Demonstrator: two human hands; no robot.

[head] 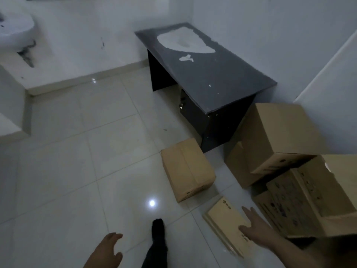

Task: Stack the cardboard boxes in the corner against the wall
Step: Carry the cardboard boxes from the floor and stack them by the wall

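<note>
Several brown cardboard boxes lie at the right. A small closed box [186, 169] stands alone on the floor by the desk's near end. A large box [280, 136] leans tilted on another against the right wall. A printed box [309, 198] lies nearer me. A flat pale box [225, 217] rests on the floor. My right hand [255, 226] is spread over the flat box's near right edge, fingers apart. Low at the bottom, my left hand [111, 246] hovers open over the tiles, holding nothing.
A dark desk [222, 74] with peeled white patches fills the far right corner. A white basin [15, 29] hangs on the stained left wall. Glossy white floor tiles [77, 171] spread to the left. My dark-trousered leg and foot [157, 240] stand between my hands.
</note>
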